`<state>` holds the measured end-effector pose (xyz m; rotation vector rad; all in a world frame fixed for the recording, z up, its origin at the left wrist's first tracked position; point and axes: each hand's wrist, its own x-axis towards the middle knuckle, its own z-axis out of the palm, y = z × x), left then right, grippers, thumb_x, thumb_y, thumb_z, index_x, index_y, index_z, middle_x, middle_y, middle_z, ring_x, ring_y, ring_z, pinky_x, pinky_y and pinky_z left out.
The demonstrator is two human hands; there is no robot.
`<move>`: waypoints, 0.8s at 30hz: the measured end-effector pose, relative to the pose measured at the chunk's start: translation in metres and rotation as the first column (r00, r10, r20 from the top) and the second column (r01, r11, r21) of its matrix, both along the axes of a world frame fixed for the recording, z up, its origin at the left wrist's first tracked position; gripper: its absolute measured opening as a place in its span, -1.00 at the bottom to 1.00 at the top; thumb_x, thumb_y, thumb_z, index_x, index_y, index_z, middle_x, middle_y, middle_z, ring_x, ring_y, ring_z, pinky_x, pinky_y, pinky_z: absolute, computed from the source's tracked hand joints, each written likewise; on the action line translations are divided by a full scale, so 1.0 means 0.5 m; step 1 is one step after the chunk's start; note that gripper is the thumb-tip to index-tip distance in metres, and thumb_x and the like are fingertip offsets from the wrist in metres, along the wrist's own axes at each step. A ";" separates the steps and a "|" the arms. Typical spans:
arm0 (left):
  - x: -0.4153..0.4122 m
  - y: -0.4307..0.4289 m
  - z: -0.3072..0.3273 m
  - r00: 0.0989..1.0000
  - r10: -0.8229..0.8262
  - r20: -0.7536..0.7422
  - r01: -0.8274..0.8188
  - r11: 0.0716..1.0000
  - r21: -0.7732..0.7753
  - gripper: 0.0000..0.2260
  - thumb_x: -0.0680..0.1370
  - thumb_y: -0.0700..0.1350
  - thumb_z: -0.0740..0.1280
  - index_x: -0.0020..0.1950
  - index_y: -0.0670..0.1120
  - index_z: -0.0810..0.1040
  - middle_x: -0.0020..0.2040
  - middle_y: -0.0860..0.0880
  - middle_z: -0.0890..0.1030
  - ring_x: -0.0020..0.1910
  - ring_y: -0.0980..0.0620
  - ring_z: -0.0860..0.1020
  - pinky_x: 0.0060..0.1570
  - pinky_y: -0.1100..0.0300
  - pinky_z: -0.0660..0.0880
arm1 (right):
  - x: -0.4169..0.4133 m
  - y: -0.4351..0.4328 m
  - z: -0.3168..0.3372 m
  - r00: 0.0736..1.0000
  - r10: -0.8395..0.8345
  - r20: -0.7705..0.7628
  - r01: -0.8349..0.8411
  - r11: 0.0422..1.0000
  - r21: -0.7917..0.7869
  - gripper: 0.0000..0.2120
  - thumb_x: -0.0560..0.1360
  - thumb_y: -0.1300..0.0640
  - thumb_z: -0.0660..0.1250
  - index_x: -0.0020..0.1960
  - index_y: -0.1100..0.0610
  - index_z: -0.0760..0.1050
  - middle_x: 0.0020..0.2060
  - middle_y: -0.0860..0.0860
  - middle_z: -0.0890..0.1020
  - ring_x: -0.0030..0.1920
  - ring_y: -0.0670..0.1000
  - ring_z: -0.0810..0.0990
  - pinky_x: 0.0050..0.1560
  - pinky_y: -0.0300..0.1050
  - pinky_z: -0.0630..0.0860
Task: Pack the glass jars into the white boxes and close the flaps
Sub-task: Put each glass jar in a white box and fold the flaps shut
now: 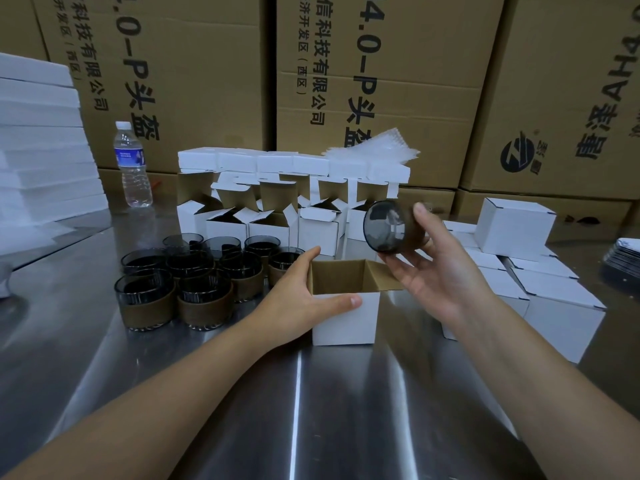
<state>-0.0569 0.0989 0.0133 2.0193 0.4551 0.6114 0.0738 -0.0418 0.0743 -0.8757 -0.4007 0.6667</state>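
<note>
Holding anything, that right hand (440, 268)? one is asking.

"It is gripping a dark glass jar (388, 226) between thumb and fingertips. The jar is lying on its side in the air, one round end facing the camera, just above and behind the right edge of the open white box (344, 317)."

"And the left hand (304, 292)?"

"It is clasping that box at its left corner, the thumb lying across the white front and the fingers reaching along the left side. The box is standing upright on the steel table (346, 410), its brown inside showing."

"Where are the other jars (180, 275) waiting?"

"They are standing upright in a cluster left of the box, brown bands around them. Behind them, more open boxes (270, 223) are standing in a row, flaps up. Closed boxes (516, 226) are piling at the right. A water bottle (133, 164) is standing far left, before the big cartons (194, 64)."
</note>
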 end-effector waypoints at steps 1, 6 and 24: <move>0.000 0.000 0.000 1.000 -0.001 -0.003 0.001 1.000 0.001 0.03 0.15 0.39 0.44 0.53 0.18 0.08 0.35 0.12 0.37 0.27 0.11 0.43 0.15 0.28 0.41 | -0.002 0.000 -0.001 0.999 0.000 0.042 0.001 1.000 -0.010 -0.69 0.23 -0.02 0.52 -0.08 0.08 0.63 -0.19 0.02 0.68 -0.07 -0.01 0.68 0.01 -0.04 0.62; 0.003 0.000 -0.001 1.000 0.015 -0.011 -0.015 1.000 0.013 -0.02 0.19 0.34 0.45 0.52 0.20 0.08 0.35 0.12 0.37 0.27 0.10 0.43 0.27 0.14 0.44 | -0.006 0.000 -0.004 0.977 0.046 0.210 -0.031 0.997 -0.071 -0.85 0.25 -0.05 0.48 -0.28 0.02 0.71 -0.29 -0.06 0.70 -0.23 -0.11 0.69 -0.13 -0.16 0.62; 0.005 0.002 -0.001 1.000 0.000 0.004 0.000 1.000 0.006 0.01 0.14 0.38 0.46 0.51 0.17 0.13 0.35 0.10 0.43 0.31 0.07 0.44 0.32 -0.01 0.43 | -0.027 0.004 -0.020 0.607 0.019 0.794 0.241 0.948 -0.207 -0.81 0.32 0.14 0.53 -0.14 -0.09 0.63 0.21 -0.16 0.54 -0.06 -0.28 0.62 -0.01 -0.30 0.57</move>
